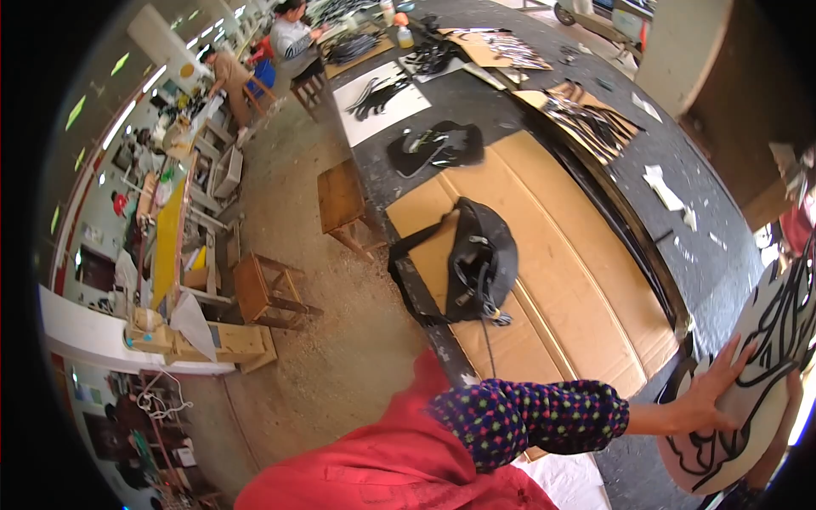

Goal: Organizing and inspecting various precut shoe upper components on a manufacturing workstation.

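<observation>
1. In the head view, the only one I am monitoring, I am seeing the left hand [712,398] reaching in from the lower middle toward the right edge. A dark sleeve with coloured dots [544,418] is covering its forearm.
2. That hand is lying palm-down on a pale oval panel [754,393] with black curving lines, at the lower right of the frame; its fingers are spreading apart, the thumb pointing nearer the bottom.
3. The right hand [791,398] is showing only partly at the panel's far edge; I cannot tell whether its fingers are clamping on it.
4. Left of the panel, a cardboard sheet [586,263] is covering part of the dark worktable [710,225], and a black strapped bag [501,242] is resting on the cardboard near the centre.
5. Along the top, a white sheet [353,91] is bearing black strips, and an orange-capped bottle [405,36] is standing beyond it.
6. Two wooden stools are standing left of the worktable; two people are occupying the upper left.
</observation>
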A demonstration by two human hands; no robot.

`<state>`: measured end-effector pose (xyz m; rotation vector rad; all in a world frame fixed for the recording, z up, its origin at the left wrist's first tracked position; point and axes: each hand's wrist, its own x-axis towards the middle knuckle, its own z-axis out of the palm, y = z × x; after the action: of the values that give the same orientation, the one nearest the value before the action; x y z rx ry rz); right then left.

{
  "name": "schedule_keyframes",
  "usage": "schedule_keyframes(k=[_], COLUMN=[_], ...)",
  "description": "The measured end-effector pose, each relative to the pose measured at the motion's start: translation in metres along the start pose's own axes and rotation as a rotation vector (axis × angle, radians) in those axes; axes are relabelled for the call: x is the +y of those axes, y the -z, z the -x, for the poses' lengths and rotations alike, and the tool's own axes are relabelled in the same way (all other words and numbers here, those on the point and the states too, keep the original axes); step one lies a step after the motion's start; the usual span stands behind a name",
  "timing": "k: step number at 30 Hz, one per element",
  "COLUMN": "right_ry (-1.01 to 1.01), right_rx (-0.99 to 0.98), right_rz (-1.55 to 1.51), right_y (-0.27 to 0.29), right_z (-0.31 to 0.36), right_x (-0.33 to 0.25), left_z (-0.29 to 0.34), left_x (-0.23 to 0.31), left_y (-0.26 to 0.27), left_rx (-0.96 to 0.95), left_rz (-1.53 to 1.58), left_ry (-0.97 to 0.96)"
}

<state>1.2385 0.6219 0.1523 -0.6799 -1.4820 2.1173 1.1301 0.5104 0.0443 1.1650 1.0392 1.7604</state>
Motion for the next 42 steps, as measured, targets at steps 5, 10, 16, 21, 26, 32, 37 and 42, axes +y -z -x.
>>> schedule_keyframes(k=[5,10,16,21,26,32,37,42], right_ry=[0.057,0.079,0.17,-0.309,0.125,-0.229,-0.489,-0.568], right_rx=[-0.192,-0.385,-0.291,0.162,0.01,0.413,1.064,1.598], right_rz=[0.113,0.102,0.081,0.669,0.636,0.347,0.431,0.859], right_y=[-0.158,-0.381,-0.514,-0.453,-0.368,-0.096,0.106,0.268], right_z=[-0.15,-0.257,-0.36,-0.51,-0.375,-0.091,0.179,0.366], right_x=[-0.052,0.005,0.125,0.315,0.373,0.275,0.249,0.244], left_z=[-0.035,0.002,0.046,0.077,0.18,0.03,-0.072,-0.075], left_x=[0.122,0.198,0.193,0.053,-0.017,0.034,-0.039,-0.152], left_y=[0.187,0.414,0.59,0.735,0.765,0.574,0.335,0.109], left_rx=[0.212,0.514,0.636,0.606,0.854,0.471,0.088,-0.386], left_rz=[-0.218,-0.72,-1.053,-1.178,-1.441,-1.551,-1.485,-1.265], left_ry=[-0.143,-0.162,-0.169,0.386,0.973,0.102,0.139,0.418])
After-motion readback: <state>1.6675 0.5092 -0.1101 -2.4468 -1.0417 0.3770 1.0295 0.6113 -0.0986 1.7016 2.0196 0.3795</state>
